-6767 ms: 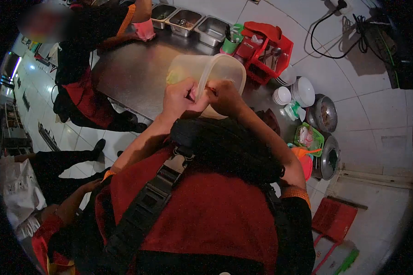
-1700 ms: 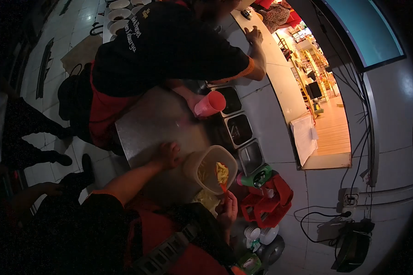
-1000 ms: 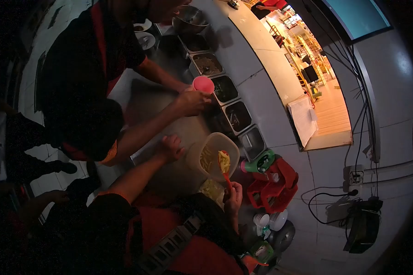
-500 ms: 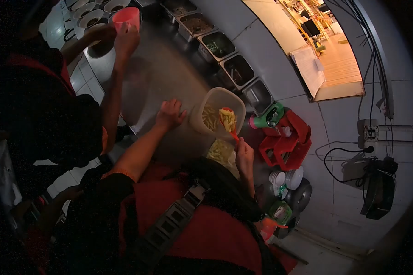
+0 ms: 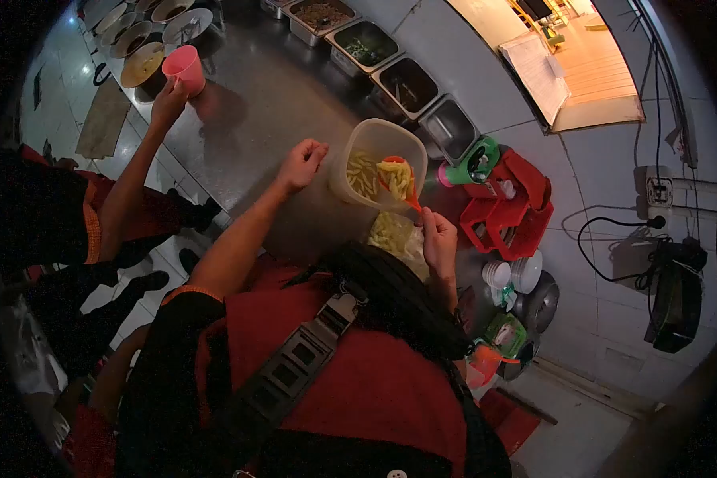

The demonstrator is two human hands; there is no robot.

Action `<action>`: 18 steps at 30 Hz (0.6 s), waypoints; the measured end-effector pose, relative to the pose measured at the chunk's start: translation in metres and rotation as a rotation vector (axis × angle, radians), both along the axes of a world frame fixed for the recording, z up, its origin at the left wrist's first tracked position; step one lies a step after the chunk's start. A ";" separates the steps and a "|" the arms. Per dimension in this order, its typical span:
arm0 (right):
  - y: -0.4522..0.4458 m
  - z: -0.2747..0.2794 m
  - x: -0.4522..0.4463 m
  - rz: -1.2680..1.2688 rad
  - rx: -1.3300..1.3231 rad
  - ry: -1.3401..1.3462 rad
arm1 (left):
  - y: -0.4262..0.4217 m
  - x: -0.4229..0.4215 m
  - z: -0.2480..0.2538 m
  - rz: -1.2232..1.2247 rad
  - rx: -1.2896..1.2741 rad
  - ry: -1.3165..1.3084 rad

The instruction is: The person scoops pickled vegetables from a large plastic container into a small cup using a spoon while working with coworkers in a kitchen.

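Note:
A translucent plastic container (image 5: 342,163) stands on the steel table, with pale yellow-green pieces inside. My right hand (image 5: 440,239) grips the handle of an orange-red spoon (image 5: 413,199). The spoon's bowl is heaped with the same pieces and rests within the container's opening. Below the container lies a clear bag (image 5: 390,233) of similar pale pieces, close to my right hand. To the left of the container, my left hand (image 5: 303,166) is raised with its fingers curled together and nothing visible in them; it does not touch the container.
A co-worker's hand (image 5: 170,102) holds a pink cup (image 5: 184,70) near bowls (image 5: 143,65) at the upper left. Metal trays (image 5: 406,84) line the wall. A red basket (image 5: 506,215), a green cup (image 5: 480,158) and stacked white bowls (image 5: 497,274) are on the right.
The hands moved from the container's rim to their present places, the right one now with the spoon. My left hand has since lifted and curled. The co-worker's pink cup moved towards the bowls.

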State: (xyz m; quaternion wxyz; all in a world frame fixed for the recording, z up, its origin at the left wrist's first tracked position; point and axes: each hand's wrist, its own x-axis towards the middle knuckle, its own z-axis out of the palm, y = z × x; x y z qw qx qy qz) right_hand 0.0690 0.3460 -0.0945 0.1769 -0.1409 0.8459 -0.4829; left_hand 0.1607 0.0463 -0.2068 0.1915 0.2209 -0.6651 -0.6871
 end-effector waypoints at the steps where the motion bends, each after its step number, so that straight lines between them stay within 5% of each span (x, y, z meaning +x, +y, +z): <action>1: -0.002 0.003 0.001 -0.012 -0.002 -0.006 | 0.003 -0.003 0.023 -0.049 0.104 -0.012; 8: 0.000 0.011 0.010 -0.009 0.009 0.043 | 0.011 -0.010 0.075 -0.352 -0.062 -0.126; 16: -0.004 0.032 0.038 0.034 0.102 0.094 | 0.036 0.022 0.060 -0.212 -0.169 0.169; 18: -0.010 0.041 0.046 0.145 0.298 0.088 | 0.047 0.029 0.059 -0.164 -0.188 0.203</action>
